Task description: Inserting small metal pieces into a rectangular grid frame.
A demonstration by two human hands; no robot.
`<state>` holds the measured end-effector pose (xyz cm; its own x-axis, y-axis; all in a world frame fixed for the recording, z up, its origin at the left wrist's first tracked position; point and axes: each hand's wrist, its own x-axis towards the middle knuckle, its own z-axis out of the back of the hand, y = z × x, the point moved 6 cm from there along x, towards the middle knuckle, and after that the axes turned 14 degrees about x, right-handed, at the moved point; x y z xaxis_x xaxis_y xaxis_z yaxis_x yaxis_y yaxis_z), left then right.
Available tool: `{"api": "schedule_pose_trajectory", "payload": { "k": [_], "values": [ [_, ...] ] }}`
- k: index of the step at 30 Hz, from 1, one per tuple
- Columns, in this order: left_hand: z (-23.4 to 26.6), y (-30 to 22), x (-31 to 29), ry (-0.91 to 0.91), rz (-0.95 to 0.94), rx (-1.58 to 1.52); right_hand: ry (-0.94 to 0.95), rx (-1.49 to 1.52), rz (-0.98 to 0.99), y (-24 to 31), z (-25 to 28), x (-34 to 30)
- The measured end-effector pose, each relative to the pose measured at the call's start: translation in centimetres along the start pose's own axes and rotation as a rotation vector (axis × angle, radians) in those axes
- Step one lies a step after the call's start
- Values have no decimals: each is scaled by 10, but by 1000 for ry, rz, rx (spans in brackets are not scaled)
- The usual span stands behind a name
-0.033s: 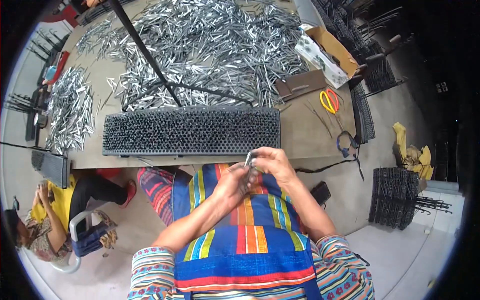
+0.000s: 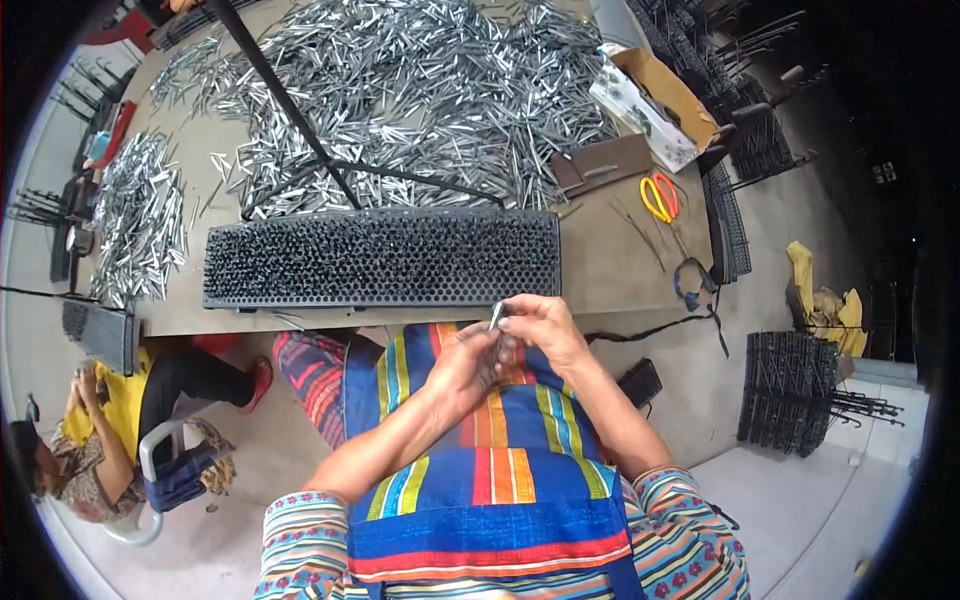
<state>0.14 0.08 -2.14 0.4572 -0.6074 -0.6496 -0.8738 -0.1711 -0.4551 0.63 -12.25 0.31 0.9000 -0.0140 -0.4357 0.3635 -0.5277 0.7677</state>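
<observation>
Just beyond my lap, in front of the table's near edge, my two hands meet. A short, shiny metal strip (image 2: pixel 497 316) stands up between them, its lower part hidden by the fingers. Curled around the strip's lower end is my left hand (image 2: pixel 462 368), closed. My right hand (image 2: pixel 545 332) is closed too, thumb and fingertips pinched at the strip's upper end. Beyond the hands lies a long black rack (image 2: pixel 385 262) full of small round holes, with dark pieces standing in many holes toward its left. Whether more strips are inside my left hand is hidden.
A wide heap of metal strips (image 2: pixel 400 95) covers the far table (image 2: pixel 610 270), with a smaller pile (image 2: pixel 140 215) at left. A black hooked frame (image 2: pixel 272 90) rises from the rack. Scissors with red-yellow handles (image 2: pixel 660 198), an open carton (image 2: pixel 650 115) and a seated person (image 2: pixel 110 440) are around.
</observation>
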Motion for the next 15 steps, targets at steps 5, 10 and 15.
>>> {"api": "schedule_pose_trajectory", "payload": {
  "k": [5, 10, 15],
  "values": [
    [-3, 8, 4, 5, 47, -4, -89, 68, -84, -15, 18, 0],
    [-8, 14, 15, 46, 53, 39, -114, 35, -63, -20, 41, 4],
    [-15, 15, 20, 35, 60, 67, -174, -125, 29, -14, 49, 0]
  ]
}}
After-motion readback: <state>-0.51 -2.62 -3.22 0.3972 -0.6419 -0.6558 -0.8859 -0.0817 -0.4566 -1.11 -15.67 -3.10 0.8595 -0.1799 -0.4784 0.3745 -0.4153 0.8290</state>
